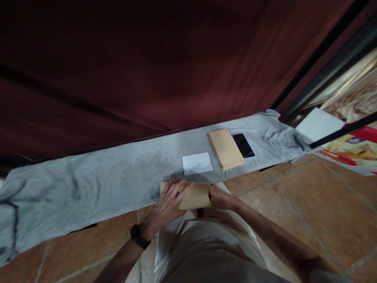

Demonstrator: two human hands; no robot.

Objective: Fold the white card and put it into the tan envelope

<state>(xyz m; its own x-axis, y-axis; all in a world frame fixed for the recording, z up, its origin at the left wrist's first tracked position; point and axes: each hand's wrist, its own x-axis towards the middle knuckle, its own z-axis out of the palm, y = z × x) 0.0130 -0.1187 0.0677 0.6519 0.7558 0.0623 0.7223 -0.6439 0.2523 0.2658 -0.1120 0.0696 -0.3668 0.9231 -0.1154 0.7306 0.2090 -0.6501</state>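
Note:
A brown paper envelope (196,196) is in front of my lap, at the near edge of the cloth-covered bench. My left hand (174,196) lies across its left part with the fingers stretched out flat on the paper; a black watch is on that wrist. My right hand (219,197) is closed at the envelope's right end, its fingertips hidden by the paper or inside it. Just beyond the envelope lies a white card or folded sheet (197,163). To its right rests a stack of brown envelopes (226,148).
A phone with a dark screen (243,146) lies beside the stack. The grey cloth (112,173) covers the long narrow bench, with a dark red curtain (165,78) behind. At right are a dark metal frame, a white sheet (319,124) and a colourful printed box (353,151).

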